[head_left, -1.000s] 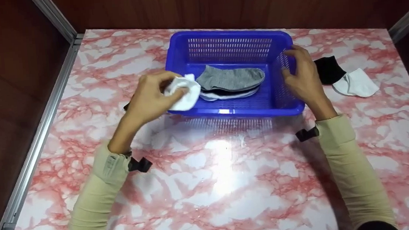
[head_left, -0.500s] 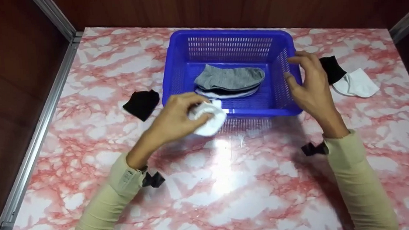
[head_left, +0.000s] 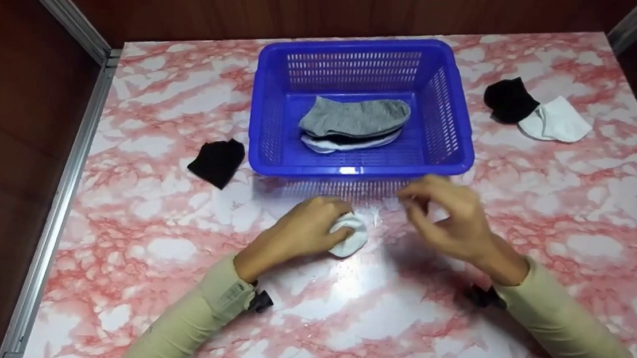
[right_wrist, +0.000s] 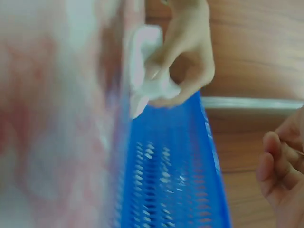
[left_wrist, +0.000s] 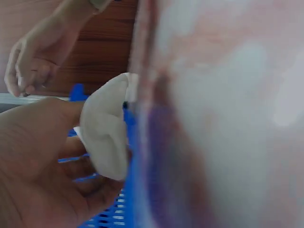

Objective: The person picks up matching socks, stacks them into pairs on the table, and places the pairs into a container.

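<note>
pinching white sock (head_left: 355, 240), left hand (head_left: 300, 231), long axis near-to-far

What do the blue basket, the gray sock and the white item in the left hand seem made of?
Blue basket: likely glossy molded plastic, by its highlights and slotted walls. Gray sock: matte, probably knitted fabric, given its mottled surface. White item in the left hand: matte, soft cloth by its folds; fiber unclear.

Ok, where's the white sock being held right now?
In the head view, the white sock is just below the middle, pinched in the left hand, in front of the blue basket, with the right hand to its right.
</note>
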